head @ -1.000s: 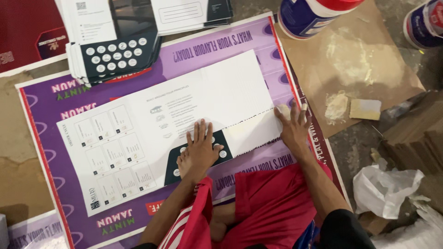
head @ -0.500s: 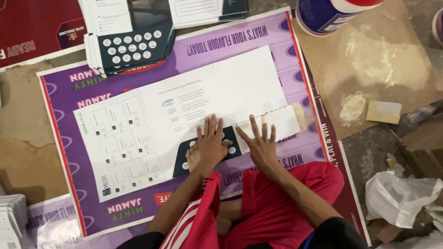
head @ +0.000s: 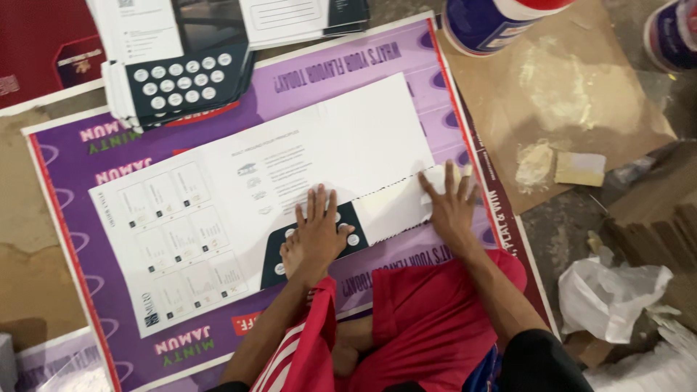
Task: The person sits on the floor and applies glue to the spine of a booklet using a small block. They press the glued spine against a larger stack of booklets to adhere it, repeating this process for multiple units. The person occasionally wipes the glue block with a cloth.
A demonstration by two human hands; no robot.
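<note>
Hands flat, fingers spread: left hand (head: 317,236) pins white sheet (head: 290,181), right hand (head: 450,207) presses folded flap (head: 392,210) down, lower centre.

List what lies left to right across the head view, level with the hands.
White printed sheet → left hand → folded flap → right hand → purple poster edge → tan block on brown cardboard.
</note>
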